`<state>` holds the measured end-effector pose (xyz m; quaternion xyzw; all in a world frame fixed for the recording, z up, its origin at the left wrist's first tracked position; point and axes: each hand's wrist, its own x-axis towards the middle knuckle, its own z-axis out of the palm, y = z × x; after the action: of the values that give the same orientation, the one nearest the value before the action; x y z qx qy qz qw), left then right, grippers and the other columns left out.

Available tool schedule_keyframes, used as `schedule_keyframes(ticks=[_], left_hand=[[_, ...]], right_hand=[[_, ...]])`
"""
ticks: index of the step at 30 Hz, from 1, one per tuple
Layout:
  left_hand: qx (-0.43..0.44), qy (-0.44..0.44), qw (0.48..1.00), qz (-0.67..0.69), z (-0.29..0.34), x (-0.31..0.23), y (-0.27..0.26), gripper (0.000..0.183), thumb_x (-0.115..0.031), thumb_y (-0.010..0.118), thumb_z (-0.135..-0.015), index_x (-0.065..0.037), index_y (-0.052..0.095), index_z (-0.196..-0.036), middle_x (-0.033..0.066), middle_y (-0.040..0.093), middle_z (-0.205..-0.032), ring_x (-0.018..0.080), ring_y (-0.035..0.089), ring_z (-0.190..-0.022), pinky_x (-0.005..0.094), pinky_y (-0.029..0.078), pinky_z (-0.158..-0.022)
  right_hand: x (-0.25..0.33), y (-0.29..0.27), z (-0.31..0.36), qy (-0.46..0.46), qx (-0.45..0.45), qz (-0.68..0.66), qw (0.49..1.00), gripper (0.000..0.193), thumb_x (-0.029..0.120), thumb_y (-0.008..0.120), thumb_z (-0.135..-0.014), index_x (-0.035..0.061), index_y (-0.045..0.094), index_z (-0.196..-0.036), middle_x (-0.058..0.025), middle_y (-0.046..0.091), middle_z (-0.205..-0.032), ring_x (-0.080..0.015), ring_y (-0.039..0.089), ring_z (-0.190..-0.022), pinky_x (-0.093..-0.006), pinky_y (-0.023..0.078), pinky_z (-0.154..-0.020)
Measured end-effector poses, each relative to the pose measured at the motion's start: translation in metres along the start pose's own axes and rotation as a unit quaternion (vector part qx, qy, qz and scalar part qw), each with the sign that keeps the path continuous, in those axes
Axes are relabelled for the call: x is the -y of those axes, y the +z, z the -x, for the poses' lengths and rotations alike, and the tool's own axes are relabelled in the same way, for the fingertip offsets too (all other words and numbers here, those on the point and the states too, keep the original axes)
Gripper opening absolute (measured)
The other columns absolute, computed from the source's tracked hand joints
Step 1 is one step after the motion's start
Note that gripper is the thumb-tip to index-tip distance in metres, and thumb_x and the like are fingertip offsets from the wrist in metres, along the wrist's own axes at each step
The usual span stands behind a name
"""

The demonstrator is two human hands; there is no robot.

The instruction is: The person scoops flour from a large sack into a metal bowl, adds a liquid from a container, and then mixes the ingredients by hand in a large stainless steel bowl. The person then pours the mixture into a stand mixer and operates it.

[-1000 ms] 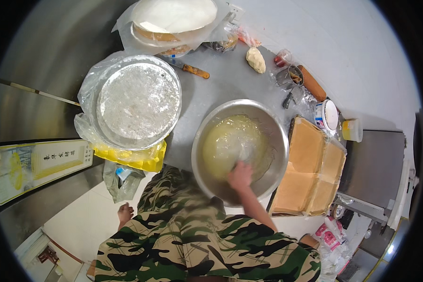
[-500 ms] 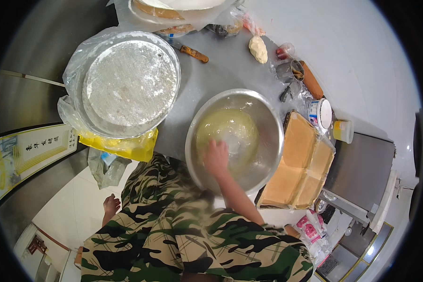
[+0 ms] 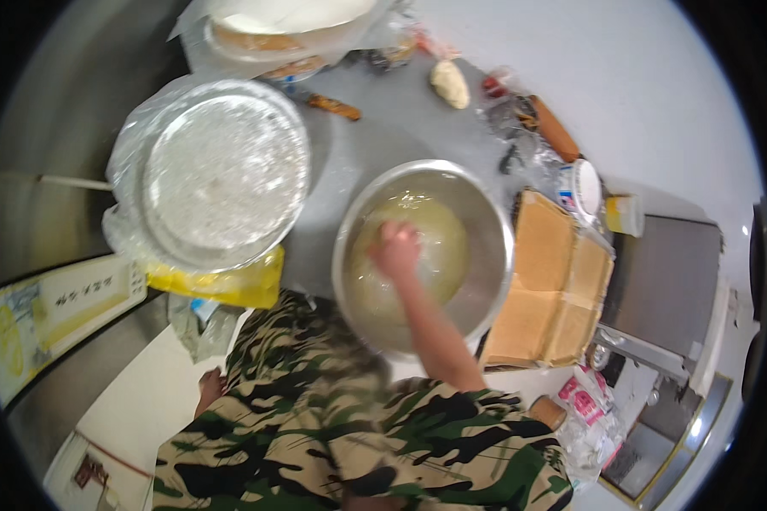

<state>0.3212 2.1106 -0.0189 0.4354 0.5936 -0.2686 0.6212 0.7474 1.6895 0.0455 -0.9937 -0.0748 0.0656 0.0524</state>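
My right hand (image 3: 395, 248) reaches into a wide steel bowl (image 3: 494, 294) on the grey worktop. Glossy, pale yellow liquid (image 3: 445, 247) lies in the bowl, and the hand is at its surface, left of the middle. Its fingers are curled in and blurred; whatever they may hold cannot be made out. At the lower left, small and partly covered by camouflage cloth, is what looks like my left hand (image 3: 212, 386), low beside my body. Its fingers are too unclear to read.
Left of the bowl lies a round, floured metal pan (image 3: 227, 175) over plastic and a yellow bag (image 3: 230, 281). A wooden-handled tool (image 3: 334, 106) and a pale dough lump (image 3: 450, 83) lie beyond. A cardboard box (image 3: 545, 243), white tub (image 3: 581, 187) and yellow-labelled container (image 3: 625, 215) stand right.
My right hand has moved slightly farther into the bowl, its fingers drawn in more. The whole view has shifted a little, with the pan and yellow bag lower in the picture.
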Motion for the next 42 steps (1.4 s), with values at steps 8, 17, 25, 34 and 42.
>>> schedule_keyframes(ticks=[8,17,25,34,42], left_hand=[[-0.155,0.061,0.983,0.075,0.009,-0.043,0.032,0.026,-0.025,0.060,-0.095,-0.003,0.053,-0.108,0.0105,0.060,-0.083,0.0180,0.058,-0.065,0.0316,0.043,-0.050],[-0.116,0.074,0.990,0.009,0.010,-0.036,0.032,0.040,-0.034,0.063,-0.092,-0.003,0.055,-0.116,0.0104,0.065,-0.091,0.0202,0.063,-0.074,0.0336,0.050,-0.060],[-0.111,0.015,0.994,0.018,0.009,-0.002,0.029,0.037,-0.031,0.061,-0.094,-0.002,0.055,-0.115,0.0133,0.065,-0.090,0.0222,0.063,-0.074,0.0366,0.051,-0.063],[-0.123,0.037,0.990,0.058,0.005,-0.018,0.033,0.035,-0.032,0.062,-0.093,-0.005,0.058,-0.114,0.0059,0.065,-0.085,0.0151,0.062,-0.073,0.0309,0.049,-0.059],[-0.068,0.085,0.994,0.011,-0.009,-0.021,0.027,0.036,-0.027,0.061,-0.095,0.001,0.055,-0.116,0.0088,0.060,-0.082,0.0169,0.058,-0.068,0.0311,0.044,-0.054]], right_hand=[[-0.033,-0.002,0.093,0.126,0.078,0.042,0.988,0.058,0.041,0.067,-0.080,0.0066,0.051,-0.124,-0.0279,0.049,-0.123,-0.0456,0.050,-0.111,-0.0576,0.045,-0.091],[-0.084,-0.006,0.030,0.227,0.007,-0.019,0.974,0.060,0.036,0.068,-0.079,0.0087,0.051,-0.130,-0.0234,0.052,-0.122,-0.0451,0.050,-0.114,-0.0550,0.042,-0.097],[0.014,-0.045,-0.005,0.032,0.104,-0.034,0.993,0.057,0.035,0.069,-0.079,0.0080,0.052,-0.126,-0.0263,0.047,-0.125,-0.0456,0.048,-0.114,-0.0541,0.042,-0.098],[-0.019,-0.001,0.094,0.026,0.095,0.003,0.995,0.057,0.028,0.069,-0.076,0.0067,0.051,-0.127,-0.0282,0.051,-0.120,-0.0462,0.047,-0.116,-0.0539,0.035,-0.104],[-0.085,-0.018,0.024,0.207,-0.003,-0.032,0.978,0.052,0.031,0.064,-0.083,0.0048,0.053,-0.127,-0.0246,0.050,-0.124,-0.0448,0.047,-0.116,-0.0538,0.044,-0.095]])
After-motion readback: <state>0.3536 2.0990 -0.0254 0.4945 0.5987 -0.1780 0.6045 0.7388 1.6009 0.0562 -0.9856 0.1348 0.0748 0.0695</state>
